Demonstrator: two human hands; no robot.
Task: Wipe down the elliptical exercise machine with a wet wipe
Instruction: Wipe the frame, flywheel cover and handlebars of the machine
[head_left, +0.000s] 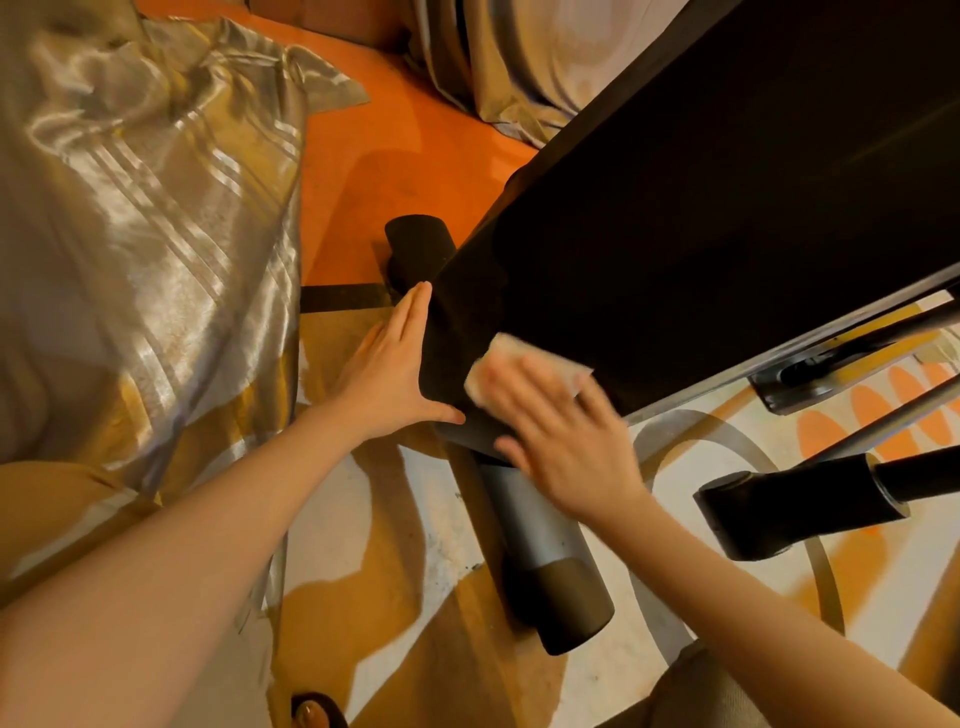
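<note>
Left hand (392, 364) stretched forward from a bare forearm entering at lower left, palm flat, fingers straight and together, thumb splayed to the right. Laid against the left edge of the black housing (701, 208) of the elliptical machine, fingertips pointing up and away. Grip open, nothing held, only flat contact with the black surface.

Right hand (561, 436) reaching in from lower right, forearm angled up and to the left, back of the hand toward the camera, fingers spread and slightly blurred. Pressed flat on a pale wet wipe (524, 364), which lies on the lower corner of the black housing, just right of the left hand. Wipe's upper edge and both corners showing beyond the fingertips; rest covered by the hand. Grip extended rather than curled, wipe pinned beneath the fingers against the housing.

No containers in view.

Below the hands, a grey base tube (535, 525) with a dark end cap, crossing the patterned floor (363, 597). Another dark end cap (418, 249) beyond the left hand. Shiny striped fabric (145, 218) bunched at left.
</note>
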